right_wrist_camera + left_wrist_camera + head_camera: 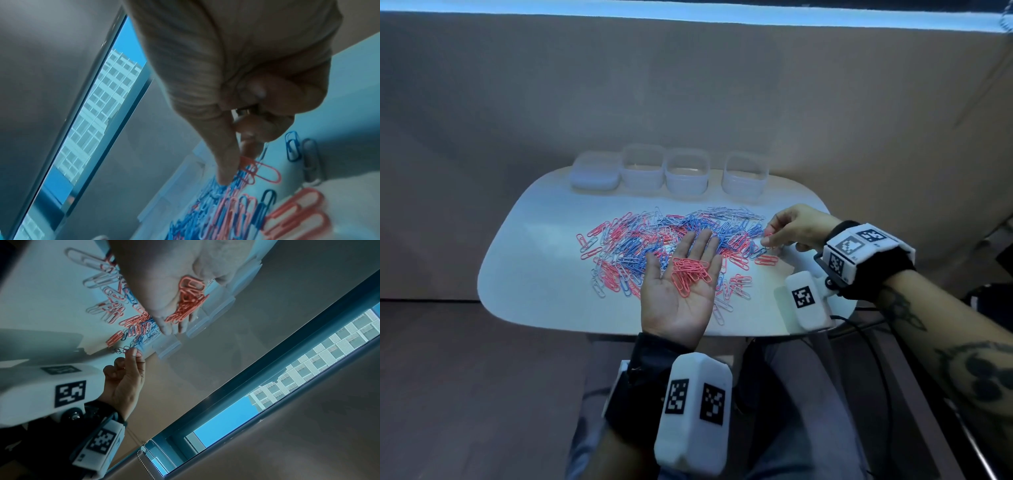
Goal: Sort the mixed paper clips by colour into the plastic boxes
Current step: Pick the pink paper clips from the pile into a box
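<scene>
Your left hand lies flat, palm up, carrying a small heap of red wire paper clips. Your right hand pinches one red clip at the mixed pile's right edge; the waiting palm lies to its left, the clear plastic boxes beyond.

Four plastic boxes stood in a row along the table's far edge; the paper clips lay spread before them, mid-table.
</scene>
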### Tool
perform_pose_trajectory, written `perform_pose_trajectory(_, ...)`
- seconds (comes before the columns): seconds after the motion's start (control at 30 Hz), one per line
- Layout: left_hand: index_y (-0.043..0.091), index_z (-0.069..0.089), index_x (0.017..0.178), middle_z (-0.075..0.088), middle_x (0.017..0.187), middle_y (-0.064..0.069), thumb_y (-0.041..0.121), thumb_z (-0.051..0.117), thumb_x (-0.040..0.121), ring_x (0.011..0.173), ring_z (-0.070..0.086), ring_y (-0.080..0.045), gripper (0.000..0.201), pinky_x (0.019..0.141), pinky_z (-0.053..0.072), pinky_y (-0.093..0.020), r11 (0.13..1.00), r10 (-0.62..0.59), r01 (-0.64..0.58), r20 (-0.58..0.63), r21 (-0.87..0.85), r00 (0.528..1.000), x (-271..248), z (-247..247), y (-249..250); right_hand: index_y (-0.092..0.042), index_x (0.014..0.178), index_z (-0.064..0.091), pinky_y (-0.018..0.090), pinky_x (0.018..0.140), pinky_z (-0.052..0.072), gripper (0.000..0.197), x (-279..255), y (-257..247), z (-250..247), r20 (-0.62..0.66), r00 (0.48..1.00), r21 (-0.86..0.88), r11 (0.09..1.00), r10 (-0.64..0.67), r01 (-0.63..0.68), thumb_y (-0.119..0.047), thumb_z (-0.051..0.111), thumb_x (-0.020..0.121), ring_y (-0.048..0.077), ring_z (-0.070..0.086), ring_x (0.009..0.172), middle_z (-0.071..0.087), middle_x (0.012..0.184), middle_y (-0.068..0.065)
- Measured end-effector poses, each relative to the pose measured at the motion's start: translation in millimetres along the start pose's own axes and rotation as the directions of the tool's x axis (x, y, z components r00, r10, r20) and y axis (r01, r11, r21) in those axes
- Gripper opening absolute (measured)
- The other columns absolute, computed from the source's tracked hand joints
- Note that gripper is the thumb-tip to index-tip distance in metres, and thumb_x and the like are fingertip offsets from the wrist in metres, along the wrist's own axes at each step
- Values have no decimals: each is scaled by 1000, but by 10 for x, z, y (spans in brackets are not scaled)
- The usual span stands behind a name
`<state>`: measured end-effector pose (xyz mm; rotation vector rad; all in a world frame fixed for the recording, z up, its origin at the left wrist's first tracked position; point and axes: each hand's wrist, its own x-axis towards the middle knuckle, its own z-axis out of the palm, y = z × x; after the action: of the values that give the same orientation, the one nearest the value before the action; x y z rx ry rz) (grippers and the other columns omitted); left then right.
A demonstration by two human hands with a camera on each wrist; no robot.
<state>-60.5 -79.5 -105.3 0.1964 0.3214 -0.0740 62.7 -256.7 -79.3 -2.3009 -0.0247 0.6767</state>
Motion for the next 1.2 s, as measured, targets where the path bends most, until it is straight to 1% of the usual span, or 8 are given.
perform_pose_trajectory(0.23, -1, 55, 113, 61, 114, -20, 49, 22, 97, 98, 62, -30, 62, 78, 52, -42, 1000, 8, -7, -37, 10, 999, 25, -57, 14, -11, 64, 56, 16, 42, 29, 20, -86, -122, -14, -50, 996, 95, 992, -80, 84, -11, 72, 78, 13, 39, 53, 48, 58, 4)
perform_pose_trajectory(0.47, -1, 57, 108, 62, 105, -19, 46, 22, 98, 86, 66, -29, 59, 70, 56, -41, 997, -77, 77, -47, -1, 996, 70, 0, -174, -15, 76, 65, 9, 41, 32, 8, -501, -590, 315, 211, 919, 145, 941, -332, 306, -9, 67, 81, -2, 52, 50, 61, 57, -8)
perform_pose_trajectory(0.53, -4, 55, 111, 64, 105, -21, 43, 22, 98, 83, 69, -31, 59, 71, 55, -42, 995, -94, 93, -30, -20, 995, 67, -4, -201, -12, 82, 66, 7, 40, 29, 4, -488, -537, 251, 0, 940, 109, 934, -342, 340, -8, 67, 81, -4, 48, 45, 60, 58, -8)
perform_pose_trajectory(0.63, -6, 56, 107, 67, 99, -23, 39, 19, 100, 80, 70, -33, 58, 73, 54, -43, 996, -76, 75, -16, -55, 997, 61, -46, -160, -6, 83, 68, 10, 48, 36, 6, -317, -299, 18, -302, 929, -79, 977, -212, 197, -8, 71, 78, -2, 47, 42, 57, 53, -6)
perform_pose_trajectory(0.73, -5, 57, 106, 67, 100, -23, 38, 19, 100, 80, 70, -34, 58, 77, 51, -44, 996, -70, 69, -18, -53, 997, 56, -41, -138, -1, 87, 70, 23, 67, 38, 18, -150, -82, 40, -239, 971, -363, 930, -26, -64, -16, 71, 79, 17, 54, 69, 60, 75, 9)
perform_pose_trajectory(0.9, -4, 57, 108, 66, 105, -21, 39, 21, 99, 84, 70, -31, 58, 80, 50, -44, 998, -60, 60, -31, -3, 998, 29, -42, -150, -1, 85, 69, 27, 69, 45, 12, 2, -57, 209, -281, 960, -342, 934, 4, -104, -9, 69, 77, 23, 57, 81, 62, 80, 13)
perform_pose_trajectory(1.07, -3, 58, 107, 68, 102, -21, 40, 21, 100, 82, 71, -31, 58, 79, 50, -43, 999, -46, 46, -54, -4, 998, 19, -58, -95, -1, 75, 68, 17, 44, 40, 5, -40, -137, 124, -211, 977, -267, 959, 34, -91, -5, 69, 77, 18, 53, 63, 59, 68, 10)
perform_pose_trajectory(1.2, -2, 58, 105, 68, 99, -20, 40, 20, 100, 87, 67, -31, 57, 77, 55, -41, 999, -35, 35, -68, 10, 997, 46, 0, -86, -16, 63, 55, 11, 34, 23, 22, -313, -368, 145, -89, 986, 79, 986, -143, 150, -11, 69, 80, 4, 34, 44, 49, 56, -3)
